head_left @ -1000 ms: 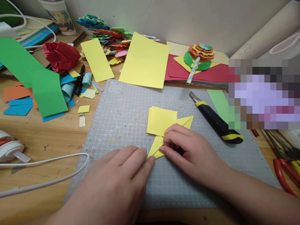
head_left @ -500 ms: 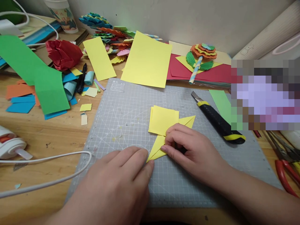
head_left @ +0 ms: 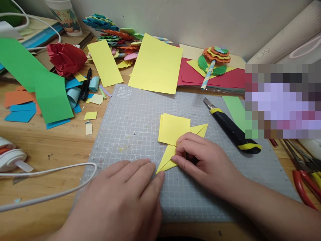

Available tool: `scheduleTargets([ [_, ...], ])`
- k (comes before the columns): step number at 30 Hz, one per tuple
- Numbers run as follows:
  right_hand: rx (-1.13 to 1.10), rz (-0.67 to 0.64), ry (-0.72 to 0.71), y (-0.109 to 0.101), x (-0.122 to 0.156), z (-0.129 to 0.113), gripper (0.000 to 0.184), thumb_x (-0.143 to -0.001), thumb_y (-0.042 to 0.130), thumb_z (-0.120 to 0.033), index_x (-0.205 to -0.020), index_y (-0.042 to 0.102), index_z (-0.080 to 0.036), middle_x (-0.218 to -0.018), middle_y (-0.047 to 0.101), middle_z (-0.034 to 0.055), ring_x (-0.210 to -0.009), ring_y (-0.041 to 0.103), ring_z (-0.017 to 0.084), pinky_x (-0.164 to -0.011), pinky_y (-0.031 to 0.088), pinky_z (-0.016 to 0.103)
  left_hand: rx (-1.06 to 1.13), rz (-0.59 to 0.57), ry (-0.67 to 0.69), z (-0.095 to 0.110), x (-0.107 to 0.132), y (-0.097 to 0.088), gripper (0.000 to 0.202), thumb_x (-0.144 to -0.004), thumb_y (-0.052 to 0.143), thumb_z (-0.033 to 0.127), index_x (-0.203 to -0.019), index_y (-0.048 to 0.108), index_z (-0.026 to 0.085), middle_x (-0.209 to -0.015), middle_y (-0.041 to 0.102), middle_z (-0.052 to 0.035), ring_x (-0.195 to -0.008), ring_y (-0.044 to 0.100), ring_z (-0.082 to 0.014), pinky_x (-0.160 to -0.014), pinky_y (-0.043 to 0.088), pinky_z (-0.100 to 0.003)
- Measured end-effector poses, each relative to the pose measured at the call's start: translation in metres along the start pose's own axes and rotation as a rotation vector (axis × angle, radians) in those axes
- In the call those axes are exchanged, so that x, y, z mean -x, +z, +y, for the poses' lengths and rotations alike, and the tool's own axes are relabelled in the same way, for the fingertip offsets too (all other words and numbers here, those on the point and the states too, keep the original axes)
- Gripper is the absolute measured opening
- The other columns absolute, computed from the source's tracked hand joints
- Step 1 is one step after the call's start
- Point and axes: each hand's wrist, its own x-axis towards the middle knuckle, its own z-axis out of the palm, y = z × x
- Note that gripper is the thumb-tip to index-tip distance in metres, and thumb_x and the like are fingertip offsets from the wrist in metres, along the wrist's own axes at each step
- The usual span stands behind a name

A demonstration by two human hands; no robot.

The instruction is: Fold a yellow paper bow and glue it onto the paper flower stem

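Observation:
A folded yellow paper (head_left: 166, 161) with pointed ends lies slantwise on the grey cutting mat (head_left: 130, 117). My right hand (head_left: 200, 154) is closed on its middle, thumb and curled fingertips pinching it and hiding part of it. At the paper's lower left point, my left hand (head_left: 127, 190) holds the tip between thumb and forefinger, its other fingers resting on the mat. Just beyond the right fingertips lie stacked yellow paper squares (head_left: 175, 129). A black and yellow utility knife (head_left: 229, 129), blade out, lies to the right of them.
Behind the mat are a large yellow sheet (head_left: 156, 65), a yellow strip (head_left: 105, 63) and a paper flower (head_left: 213, 63). Green paper (head_left: 52, 90), a crumpled red paper flower (head_left: 65, 58) and scraps lie left. A white cable (head_left: 62, 167) loops near my left hand; red-handled pliers (head_left: 298, 187) lie right.
The whole view has shifted very slightly. Both hands keep almost the same hold on the folded yellow paper, with the left fingers barely moved.

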Motion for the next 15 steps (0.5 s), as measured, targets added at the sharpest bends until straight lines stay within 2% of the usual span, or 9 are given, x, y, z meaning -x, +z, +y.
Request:
scheduleTargets([
  [4, 0.000, 0.000, -0.001, 0.0002, -0.0007, -0.0003, 0.015, -0.088, 0.055, -0.017, -0.074, 0.051, -0.020, -0.081, 0.055, 0.0005, -0.074, 0.050, 0.015, -0.064, 0.037, 0.028, -0.074, -0.115, 0.033, 0.0020, -0.0008, -0.0043, 0.030, -0.085, 0.042, 0.016, -0.098, 0.069, 0.019, -0.089, 0.069, -0.0053, -0.080, 0.063, -0.0230, -0.065, 0.053, -0.037],
  [7, 0.000, 0.000, -0.001, -0.0001, -0.0009, -0.0003, 0.015, -0.088, 0.056, -0.017, -0.074, 0.051, -0.020, -0.080, 0.055, 0.0005, -0.074, 0.050, 0.015, -0.064, 0.037, 0.028, -0.097, -0.130, 0.048, 0.0039, 0.0001, -0.0047, 0.031, -0.086, 0.041, 0.016, -0.099, 0.069, 0.018, -0.092, 0.069, -0.0060, -0.083, 0.063, -0.0241, -0.069, 0.053, -0.039],
  [11, 0.002, -0.001, 0.002, -0.0006, -0.0001, -0.0004, 0.015, -0.088, 0.056, -0.017, -0.074, 0.051, -0.020, -0.081, 0.055, 0.0002, -0.073, 0.050, 0.014, -0.063, 0.037, 0.028, -0.066, -0.104, 0.024, 0.0034, 0.0005, -0.0025, 0.028, -0.083, 0.042, 0.015, -0.089, 0.069, 0.018, -0.088, 0.068, -0.0059, -0.080, 0.062, -0.0237, -0.070, 0.052, -0.039],
  [15, 0.006, 0.003, 0.000, 0.0001, 0.0002, -0.0003, 0.015, -0.088, 0.055, -0.017, -0.074, 0.051, -0.019, -0.081, 0.054, 0.0002, -0.072, 0.050, 0.014, -0.063, 0.036, 0.028, -0.050, -0.106, 0.017, 0.0013, -0.0017, -0.0026, 0.031, -0.083, 0.042, 0.017, -0.100, 0.068, 0.019, -0.086, 0.067, -0.0053, -0.079, 0.061, -0.0231, -0.070, 0.051, -0.039],
])
